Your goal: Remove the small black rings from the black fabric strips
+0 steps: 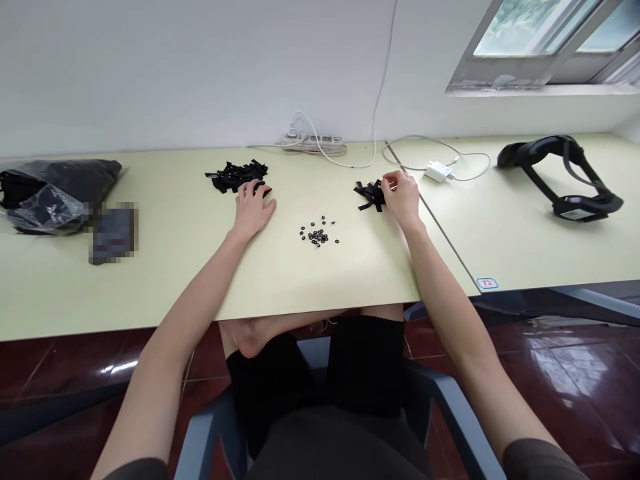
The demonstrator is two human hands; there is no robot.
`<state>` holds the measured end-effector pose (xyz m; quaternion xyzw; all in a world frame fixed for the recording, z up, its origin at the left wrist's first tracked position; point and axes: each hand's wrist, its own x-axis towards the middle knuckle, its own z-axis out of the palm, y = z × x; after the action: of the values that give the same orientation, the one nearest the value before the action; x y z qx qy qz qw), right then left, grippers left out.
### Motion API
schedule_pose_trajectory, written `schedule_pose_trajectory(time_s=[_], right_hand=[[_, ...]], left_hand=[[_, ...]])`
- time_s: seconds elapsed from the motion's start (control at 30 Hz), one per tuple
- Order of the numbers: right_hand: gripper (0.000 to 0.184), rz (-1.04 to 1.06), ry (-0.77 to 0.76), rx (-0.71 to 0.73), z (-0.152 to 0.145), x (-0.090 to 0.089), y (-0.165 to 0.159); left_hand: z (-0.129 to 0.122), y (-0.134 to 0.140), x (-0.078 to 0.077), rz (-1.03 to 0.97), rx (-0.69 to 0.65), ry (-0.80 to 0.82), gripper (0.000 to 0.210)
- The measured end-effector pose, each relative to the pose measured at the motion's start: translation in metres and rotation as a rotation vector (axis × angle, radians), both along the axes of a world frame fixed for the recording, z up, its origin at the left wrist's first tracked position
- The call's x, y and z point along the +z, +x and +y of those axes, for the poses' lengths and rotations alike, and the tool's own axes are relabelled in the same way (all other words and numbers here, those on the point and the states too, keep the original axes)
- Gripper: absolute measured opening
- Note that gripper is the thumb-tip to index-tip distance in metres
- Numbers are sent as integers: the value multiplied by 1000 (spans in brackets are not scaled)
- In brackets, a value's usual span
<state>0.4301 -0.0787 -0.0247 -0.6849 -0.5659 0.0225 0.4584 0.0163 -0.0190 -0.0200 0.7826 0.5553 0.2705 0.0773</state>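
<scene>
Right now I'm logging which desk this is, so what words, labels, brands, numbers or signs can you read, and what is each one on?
"12": red, on the blue-bordered sticker at the front edge of the right-hand table.
Pale label on the black headset: too small to read.
Pixelated dark object: reddish marks, unreadable.
Power strip: any print is too small to read.

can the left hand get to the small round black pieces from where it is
Probably yes: the left hand is at the larger pile of black strips, and only bare tabletop shows between it and the small round black pieces.
</scene>
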Motion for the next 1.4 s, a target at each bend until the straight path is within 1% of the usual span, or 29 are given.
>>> schedule_pose_trajectory(time_s=[0.1, 0.17, 0.27, 0.37, 0.47, 0.53, 0.67, 0.8, 0.93, 1.0, 1.03, 1.1, 1.2, 1.3, 1.4], right_hand=[[19, -20, -2, 17, 1, -4, -5], [22, -17, 12, 30, 1, -4, -11], [24, -12, 35, 67, -1, -1, -20], [23, 1, 44, 100, -4, 2, -30], [22, 11, 57, 138, -7, 5, -38], [22, 12, 68, 168, -8, 7, -44], [21, 16, 82, 222, -14, 12, -56], [21, -23, 64, 353, -25, 14, -76], [19, -56, 8, 528, -43, 17, -106], [19, -47, -38, 609, -52, 21, -120], [19, -34, -52, 634, -56, 23, -126], [19, 37, -80, 665, -62, 27, -136], [33, 224, -113, 663, -63, 29, -143], [43, 352, -138, 666, -60, 28, -143], [44, 463, -175, 739, -58, 26, -141]], left_hand=[[1, -3, -1, 23, 6, -79, 53], [0, -3, 1, 29, -15, -92, 53], [-2, -3, 6, 24, 5, -64, 44], [-4, -3, 9, 9, 44, -19, 26], [-4, -4, 11, -9, 42, 15, 12], [-3, -4, 11, -25, 37, 23, 11], [-3, -6, 13, -67, 21, 16, 17], [-8, -8, 17, -26, 12, 23, 26], [-18, 0, 25, -21, 11, 53, 16], [-26, 9, 29, -83, -27, 56, 13], [-31, 15, 32, -133, -70, 53, 11], [-44, 29, 35, -260, -204, 28, 13], [-63, 50, 38, -438, -346, -16, 19], [-74, 61, 40, -528, -400, -113, 27], [-75, 61, 41, -582, -431, -246, 38]])
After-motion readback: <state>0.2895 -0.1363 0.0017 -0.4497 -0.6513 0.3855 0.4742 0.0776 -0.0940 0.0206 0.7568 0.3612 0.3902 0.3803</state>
